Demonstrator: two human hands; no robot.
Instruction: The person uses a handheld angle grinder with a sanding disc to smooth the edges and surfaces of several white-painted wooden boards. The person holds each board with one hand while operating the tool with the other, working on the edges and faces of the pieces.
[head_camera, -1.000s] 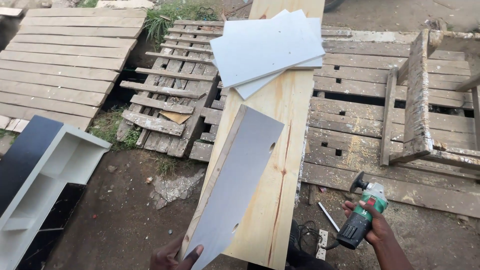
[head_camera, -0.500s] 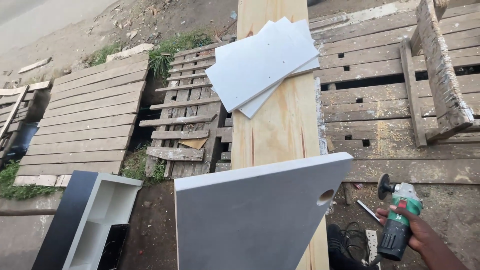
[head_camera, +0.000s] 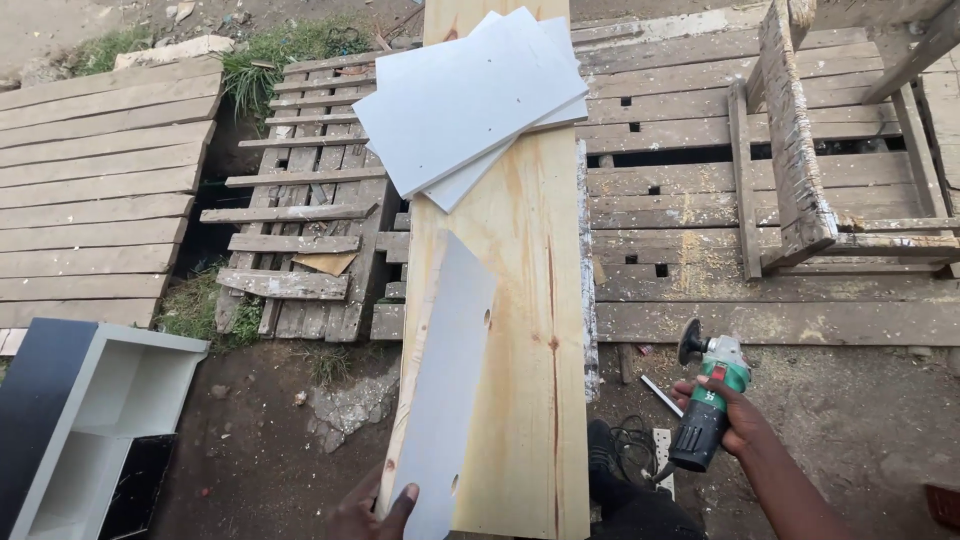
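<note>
My left hand (head_camera: 372, 513) grips the near end of a narrow grey-white panel (head_camera: 448, 380) that lies lengthwise on a long pale wooden plank (head_camera: 530, 300). The panel has small round holes near its right edge. My right hand (head_camera: 735, 418) holds a green and black angle grinder (head_camera: 708, 402) out to the right of the plank, above the dirt, its disc end pointing up and away. A stack of white rectangular boards (head_camera: 470, 100) rests across the far part of the plank.
Weathered wooden pallets (head_camera: 290, 220) and planking (head_camera: 95, 190) lie left and behind. A rough wooden frame (head_camera: 800, 170) stands at the right on more planks. A white shelf unit with a dark side (head_camera: 90, 430) sits at lower left. A black cable (head_camera: 630, 440) lies by the plank.
The grey-white panel, lifted broadside toward the camera half a second ago, now lies flat and lengthwise on the plank again. The right hand kept holding the grinder at the right.
</note>
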